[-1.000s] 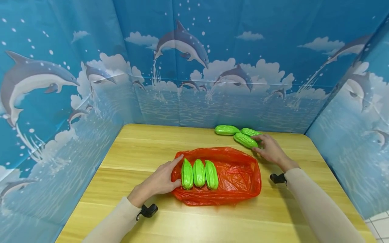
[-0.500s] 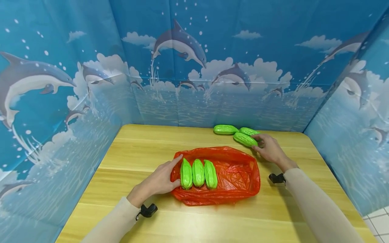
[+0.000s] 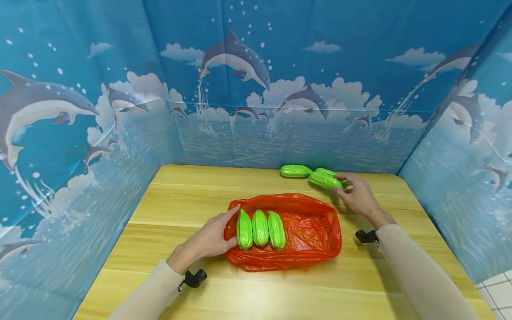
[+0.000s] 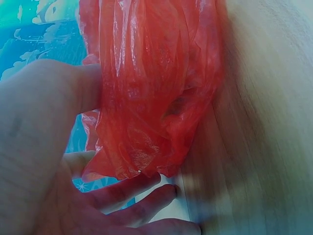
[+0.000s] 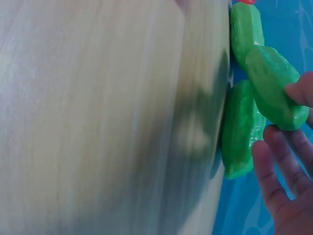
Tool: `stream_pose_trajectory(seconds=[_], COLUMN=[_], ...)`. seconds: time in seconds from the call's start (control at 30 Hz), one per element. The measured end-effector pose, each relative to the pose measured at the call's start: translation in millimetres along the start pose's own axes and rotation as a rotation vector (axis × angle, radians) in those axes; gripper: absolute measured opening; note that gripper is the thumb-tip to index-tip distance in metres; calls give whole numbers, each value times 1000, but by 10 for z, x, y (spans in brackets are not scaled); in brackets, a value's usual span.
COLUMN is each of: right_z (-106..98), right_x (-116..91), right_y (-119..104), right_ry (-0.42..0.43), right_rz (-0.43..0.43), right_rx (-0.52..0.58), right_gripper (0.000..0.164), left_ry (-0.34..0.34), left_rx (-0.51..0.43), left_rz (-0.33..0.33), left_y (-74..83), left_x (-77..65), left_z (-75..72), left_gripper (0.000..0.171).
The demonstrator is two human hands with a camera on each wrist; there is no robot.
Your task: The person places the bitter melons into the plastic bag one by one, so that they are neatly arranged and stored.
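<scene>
Green, ridged, oblong gourd [image 3: 325, 180] now rises slightly near the pale wooden table [image 3: 180, 195]'s far edge, pinched by right hand [image 3: 360, 199]; pick-up apparently begun. Left hand [image 3: 210, 235], fingers spread, touches red plastic bag [image 3: 280, 262].

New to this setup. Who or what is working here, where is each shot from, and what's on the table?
There's no machine: it's a person's bare left hand and right hand.

The wide picture comes from a camera worn on the head, looking forward and down. The two close-ups come from cameras worn on the wrists, one showing each hand's work.

On the wooden table is an open red plastic bag with three green vegetables side by side in it. Two loose vegetables lie near the far edge.

The right hand pinches a sixth vegetable between thumb and fingers, beside those two. The left hand touches the bag's left end, fingers spread. The backdrop shows dolphins.
</scene>
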State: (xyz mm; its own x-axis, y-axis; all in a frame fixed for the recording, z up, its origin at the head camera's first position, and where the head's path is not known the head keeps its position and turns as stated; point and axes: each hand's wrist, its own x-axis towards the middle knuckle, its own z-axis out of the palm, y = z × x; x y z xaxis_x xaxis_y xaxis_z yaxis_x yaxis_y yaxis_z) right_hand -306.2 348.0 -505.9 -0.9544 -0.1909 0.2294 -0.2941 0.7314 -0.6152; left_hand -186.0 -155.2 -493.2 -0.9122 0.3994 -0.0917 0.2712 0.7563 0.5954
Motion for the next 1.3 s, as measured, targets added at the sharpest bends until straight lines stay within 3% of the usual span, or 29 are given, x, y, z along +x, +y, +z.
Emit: stream_pose_trajectory(seconds=[0.37,1.3], right_z=[-112,-248], right_x=[-43,-177], right_y=[-64,-195], right_ry=[106,231], right_rz=[-13,-50], right_rx=[32,23], right_gripper=[45,43], left_ry=[11,3], left_rx=[5,11], left_rz=[2,3], left_y=[19,12], left_x=[4,-3], left_z=[-19,-8], left_gripper=[100,99])
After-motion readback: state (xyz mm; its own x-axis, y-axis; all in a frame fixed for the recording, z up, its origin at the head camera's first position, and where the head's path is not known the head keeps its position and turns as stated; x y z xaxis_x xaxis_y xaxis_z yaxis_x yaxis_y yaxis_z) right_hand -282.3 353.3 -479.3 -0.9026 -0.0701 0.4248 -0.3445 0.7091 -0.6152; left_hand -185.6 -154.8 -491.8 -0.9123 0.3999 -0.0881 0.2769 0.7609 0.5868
